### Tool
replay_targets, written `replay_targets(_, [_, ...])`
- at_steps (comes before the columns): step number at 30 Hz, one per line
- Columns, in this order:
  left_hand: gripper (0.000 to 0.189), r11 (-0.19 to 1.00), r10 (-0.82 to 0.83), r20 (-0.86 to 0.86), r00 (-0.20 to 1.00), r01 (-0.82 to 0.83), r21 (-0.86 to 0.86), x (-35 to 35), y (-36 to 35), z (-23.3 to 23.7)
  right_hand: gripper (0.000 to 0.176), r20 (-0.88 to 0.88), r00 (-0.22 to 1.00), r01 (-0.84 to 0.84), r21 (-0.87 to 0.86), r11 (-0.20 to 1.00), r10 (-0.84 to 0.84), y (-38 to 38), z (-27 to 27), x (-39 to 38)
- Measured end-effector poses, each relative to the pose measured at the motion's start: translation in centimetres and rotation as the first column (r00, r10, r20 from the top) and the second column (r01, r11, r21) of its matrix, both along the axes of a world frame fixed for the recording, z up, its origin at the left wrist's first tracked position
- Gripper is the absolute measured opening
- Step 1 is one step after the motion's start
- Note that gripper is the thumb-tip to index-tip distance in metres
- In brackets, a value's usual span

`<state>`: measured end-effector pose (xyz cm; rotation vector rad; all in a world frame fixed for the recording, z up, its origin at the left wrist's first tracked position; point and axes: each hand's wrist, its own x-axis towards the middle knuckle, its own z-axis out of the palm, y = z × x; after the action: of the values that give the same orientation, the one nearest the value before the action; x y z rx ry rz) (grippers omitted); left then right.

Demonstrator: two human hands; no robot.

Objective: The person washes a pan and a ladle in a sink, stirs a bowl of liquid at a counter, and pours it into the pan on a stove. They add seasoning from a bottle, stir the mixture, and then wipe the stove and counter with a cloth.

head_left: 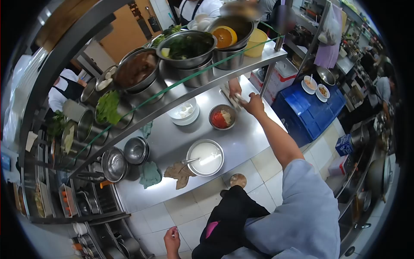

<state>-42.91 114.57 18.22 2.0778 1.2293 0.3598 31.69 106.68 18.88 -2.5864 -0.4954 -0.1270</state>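
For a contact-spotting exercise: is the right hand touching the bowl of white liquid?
Apart. The head view shows the right hand far up the counter, with bare steel between it and the bowl of white liquid.

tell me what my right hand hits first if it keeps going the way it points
The right hand points at the white bundle on the steel counter and seems to touch it. Another person's hand lies just beyond, though depth is unclear.

Pretty bright overhead kitchen light, glare bouncing off the steel counter (248, 144). Heavy fisheye warp, black vignette round the edges. Soft blur up top, mushy detail in the corners.
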Motion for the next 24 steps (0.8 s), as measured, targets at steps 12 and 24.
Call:
replay_targets(12, [0.019, 0.986, -0.016, -0.232, 0.973, -0.022, -0.163, -0.9, -2.2, -0.9, 0.097, -0.312, 0.942, 0.042, -0.247, 0.968, -0.121, 3.9, -5.2, -0.8])
replay_targets(24, [0.025, 0.982, -0.052, -0.144, 0.988, 0.024, -0.189, 4.0, -2.0, -2.5, 0.066, -0.444, 0.894, -0.212, -0.292, 0.933, 0.064, -5.0, -9.3, 0.6])
